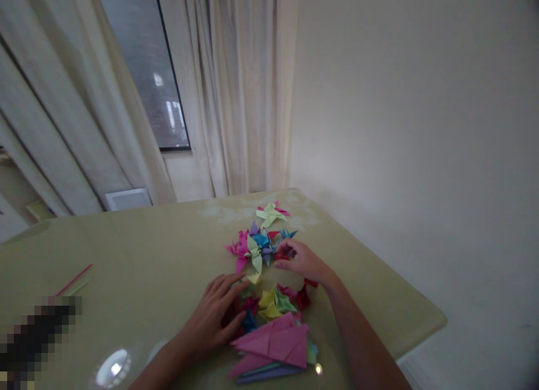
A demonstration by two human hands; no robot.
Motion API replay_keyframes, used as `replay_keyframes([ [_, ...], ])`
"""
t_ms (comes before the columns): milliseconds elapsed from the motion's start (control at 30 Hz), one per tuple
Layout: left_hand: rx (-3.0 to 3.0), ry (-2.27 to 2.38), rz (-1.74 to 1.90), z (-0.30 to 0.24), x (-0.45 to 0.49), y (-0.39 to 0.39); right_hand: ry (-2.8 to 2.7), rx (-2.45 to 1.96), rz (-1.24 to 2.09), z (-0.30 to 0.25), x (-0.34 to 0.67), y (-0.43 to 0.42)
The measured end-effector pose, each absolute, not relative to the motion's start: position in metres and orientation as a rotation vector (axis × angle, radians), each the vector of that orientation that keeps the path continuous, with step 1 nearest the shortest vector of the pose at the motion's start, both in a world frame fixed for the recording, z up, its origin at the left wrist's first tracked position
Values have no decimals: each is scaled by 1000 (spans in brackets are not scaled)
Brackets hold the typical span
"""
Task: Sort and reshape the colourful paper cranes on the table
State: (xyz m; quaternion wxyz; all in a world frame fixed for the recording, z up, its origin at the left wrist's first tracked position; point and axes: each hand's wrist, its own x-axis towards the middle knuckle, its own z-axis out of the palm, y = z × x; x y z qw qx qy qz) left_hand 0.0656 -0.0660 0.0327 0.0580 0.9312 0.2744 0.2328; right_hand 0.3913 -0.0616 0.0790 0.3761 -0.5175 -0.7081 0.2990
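Note:
My left hand [214, 314] lies flat on the yellow-green table [147, 249], fingers stretched out, its fingertips against a heap of folded paper flowers [273, 303]. My right hand [301, 261] reaches further out, and its fingers are curled on a red folded paper piece [281, 255] at the edge of a second cluster of pink, blue and pale green paper flowers [255, 246]. A pale green and pink flower [270, 213] lies apart at the far side. Close to me a stack of pink folded paper sheets [275, 342] rests on blue and purple ones.
Thin pink and green sticks [73, 280] lie at the left of the table. The table's right edge [421, 317] drops off next to a plain wall. Curtains [227, 86] and a window [143, 64] stand behind the table. A pixelated patch covers the lower left corner.

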Motion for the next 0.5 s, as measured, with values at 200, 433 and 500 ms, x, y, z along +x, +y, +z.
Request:
replay_keyframes([
  [200,2823,890,739,26,61,-58,-2194,-1365,1062,72,362,-72],
  [433,2761,964,765,29,67,-59,-2169,-1477,731,67,362,-66],
  [500,2805,886,725,31,69,-61,-2187,-1437,791,68,365,-67],
])
